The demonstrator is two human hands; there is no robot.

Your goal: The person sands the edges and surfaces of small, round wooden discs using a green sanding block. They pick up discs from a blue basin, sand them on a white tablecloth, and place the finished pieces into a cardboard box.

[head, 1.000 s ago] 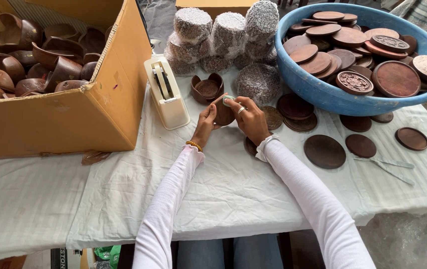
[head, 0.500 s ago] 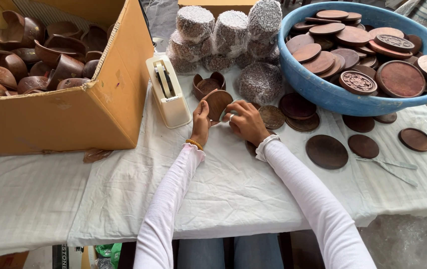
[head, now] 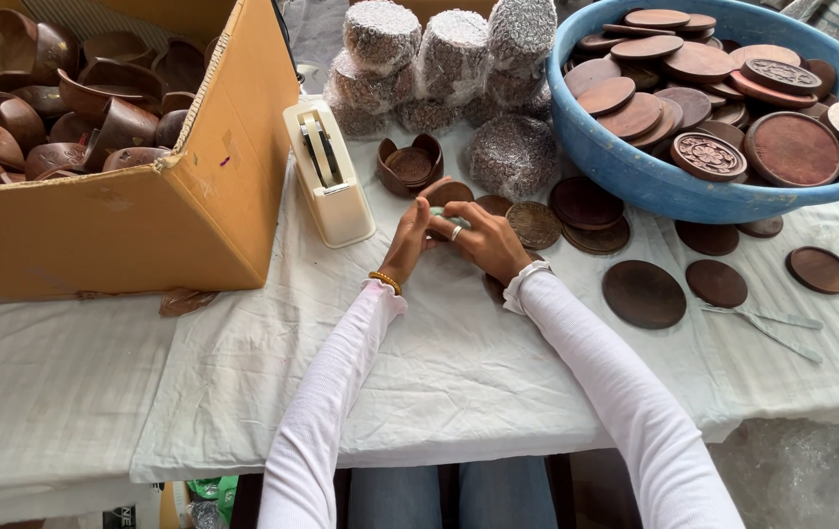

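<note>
A small pale object (head: 451, 221) is pinched between left hand (head: 407, 235) and right hand (head: 486, 240), fingertips closed on it, just before the tape dispenser (head: 326, 171).

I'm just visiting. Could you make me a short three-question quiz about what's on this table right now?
1. True or false: the blue tub holds round wooden lids.
2. What stands between the cardboard box and the hands? A) tape dispenser B) kettle C) lamp
3. What lies on the cloth at far right, below the loose lids?

Key: 1 true. 2 A, the cream tape dispenser. 3 Metal tweezers. The left hand and right hand meet over a small pale object.
</note>
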